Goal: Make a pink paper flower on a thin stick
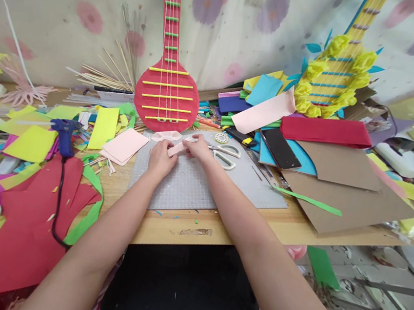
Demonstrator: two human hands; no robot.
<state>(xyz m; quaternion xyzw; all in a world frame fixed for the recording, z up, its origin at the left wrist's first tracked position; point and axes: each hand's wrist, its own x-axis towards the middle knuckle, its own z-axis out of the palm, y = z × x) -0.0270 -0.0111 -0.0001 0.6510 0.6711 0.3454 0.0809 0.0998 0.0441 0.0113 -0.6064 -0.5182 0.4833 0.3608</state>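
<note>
A narrow pale pink paper strip (179, 148) lies between my two hands above the grey cutting mat (181, 192). My left hand (161, 157) is closed on its near left end, and my right hand (197, 148) pinches the other end. Just beyond my fingers rests a cut pale pink paper piece (166, 136) at the foot of the red paper lute (166, 98). Scissors with white handles (226, 157) lie right beside my right hand; their blades are partly hidden. Pale pink paper rectangles (126, 145) are stacked to the left of my left hand.
A blue glue gun (65, 136) stands at left among red paper (36, 202) and yellow scraps. On the right are a black phone (280, 148), brown cardboard (343, 201), a yellow-black utility knife (241, 137) and a second lute with yellow paper flowers (330, 85).
</note>
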